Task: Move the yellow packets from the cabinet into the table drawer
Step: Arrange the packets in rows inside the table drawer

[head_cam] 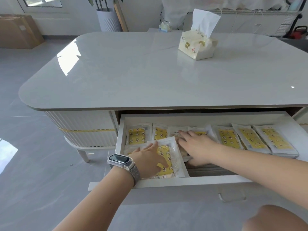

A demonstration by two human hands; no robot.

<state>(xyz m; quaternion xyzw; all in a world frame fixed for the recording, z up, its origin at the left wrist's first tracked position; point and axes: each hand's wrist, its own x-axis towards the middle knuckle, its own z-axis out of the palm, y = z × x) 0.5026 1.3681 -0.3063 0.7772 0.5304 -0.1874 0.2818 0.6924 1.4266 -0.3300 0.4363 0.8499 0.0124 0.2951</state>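
Both hands worked inside the open drawer [191, 179] under the bench [133, 72]: left hand [150, 160], fingers flat and apart, pressed a yellow packet [168, 157] at the front-left corner; right hand [194, 145], fingers spread, apparently steadied neighbouring packets [253, 139], making room.

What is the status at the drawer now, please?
Left hand flat on a yellow packet. Right hand flat on packets beside it. Table drawer open, more packets inside. Nothing blocking.
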